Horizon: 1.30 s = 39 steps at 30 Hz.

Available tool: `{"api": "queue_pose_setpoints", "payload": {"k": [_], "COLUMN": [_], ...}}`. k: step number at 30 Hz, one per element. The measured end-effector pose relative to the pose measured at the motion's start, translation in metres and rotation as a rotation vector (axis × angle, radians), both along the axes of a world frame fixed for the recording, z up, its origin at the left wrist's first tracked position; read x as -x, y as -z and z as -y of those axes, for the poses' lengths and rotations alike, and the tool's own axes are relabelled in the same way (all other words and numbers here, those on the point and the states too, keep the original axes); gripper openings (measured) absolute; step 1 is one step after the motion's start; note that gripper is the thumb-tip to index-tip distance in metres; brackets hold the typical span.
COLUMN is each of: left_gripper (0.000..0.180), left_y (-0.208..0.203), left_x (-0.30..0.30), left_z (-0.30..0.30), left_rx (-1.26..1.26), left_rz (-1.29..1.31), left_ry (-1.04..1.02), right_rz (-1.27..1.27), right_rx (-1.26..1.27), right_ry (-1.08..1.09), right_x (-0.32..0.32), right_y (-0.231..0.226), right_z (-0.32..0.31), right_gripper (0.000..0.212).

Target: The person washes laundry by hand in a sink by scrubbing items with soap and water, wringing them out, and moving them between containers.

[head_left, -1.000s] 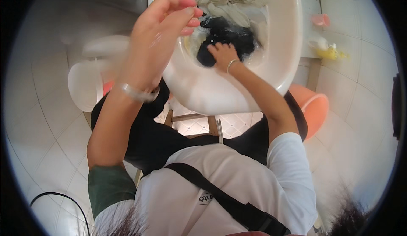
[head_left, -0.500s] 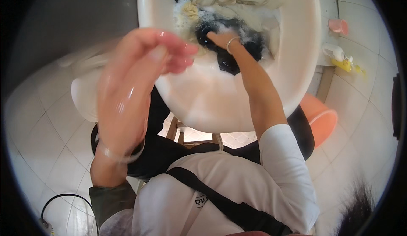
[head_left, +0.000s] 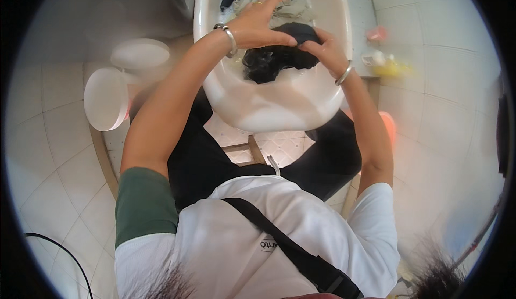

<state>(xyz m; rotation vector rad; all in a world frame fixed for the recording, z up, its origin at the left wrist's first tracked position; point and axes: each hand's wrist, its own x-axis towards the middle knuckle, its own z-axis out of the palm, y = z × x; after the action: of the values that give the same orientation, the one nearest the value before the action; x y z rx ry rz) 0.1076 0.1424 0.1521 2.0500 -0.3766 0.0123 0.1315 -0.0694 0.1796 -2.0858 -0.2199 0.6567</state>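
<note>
A large white basin [head_left: 279, 111] holds soapy water and wet clothes. A black garment [head_left: 271, 62] lies in the middle of it, with a beige garment [head_left: 274, 0] and another dark one behind. My left hand [head_left: 258, 27] presses down on top of the black garment, fingers spread forward. My right hand [head_left: 322, 49] grips the same black garment at its right side. Each wrist carries a silver bangle.
A white round tub [head_left: 105, 100] and a second white bowl [head_left: 140, 54] stand on the tiled floor at the left. An orange bucket [head_left: 387, 127] sits at the right, behind my right arm. A pink item and a yellow item rest on a ledge [head_left: 384, 65]. A wooden stool [head_left: 244, 151] is under me.
My left hand was raised in the air above the basin's left rim; it has come down onto the black garment. My right hand stayed on the garment. The view has tilted forward.
</note>
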Motion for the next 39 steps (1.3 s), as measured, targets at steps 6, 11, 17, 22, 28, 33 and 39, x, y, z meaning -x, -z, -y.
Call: {"api": "queue_pose_setpoints", "payload": {"k": [6,11,17,22,28,33,39], "left_gripper": [0.106,0.094,0.07,0.033,0.025,0.023,0.032], "left_y": [-0.009,-0.004,-0.001,-0.026,-0.049,-0.054,-0.056], "left_x": [0.014,0.025,0.014,0.016,0.023,0.022,0.014], "left_z": [0.025,0.045,0.055,0.047,0.042,0.042,0.056], "left_rx": [-0.152,0.025,0.757,1.041,1.189,1.217,0.974], "left_rz": [0.287,0.348,-0.125,-0.413,-0.812,-0.905,-0.913], "left_ry": [0.08,0.069,0.032,0.037,0.303,0.368,0.403], "right_rz": [0.194,0.077,-0.016,0.098,-0.427,-0.318,-0.247], "right_rx": [-0.33,-0.65,-0.675,-0.414,-1.057,-1.254,-0.734], "right_ry": [0.099,0.416,0.334,0.166,0.109,-0.197,0.222], "right_x": [0.024,0.034,0.03,-0.007,-0.037,-0.017,-0.048], "right_y": [-0.079,-0.101,-0.095,-0.106,-0.048,-0.053,-0.059], "right_z": [-0.013,-0.065,-0.079,-0.041,-0.02,-0.063,-0.031], "right_gripper": [0.024,0.019,0.021,0.034,0.064,0.059,0.028]}}
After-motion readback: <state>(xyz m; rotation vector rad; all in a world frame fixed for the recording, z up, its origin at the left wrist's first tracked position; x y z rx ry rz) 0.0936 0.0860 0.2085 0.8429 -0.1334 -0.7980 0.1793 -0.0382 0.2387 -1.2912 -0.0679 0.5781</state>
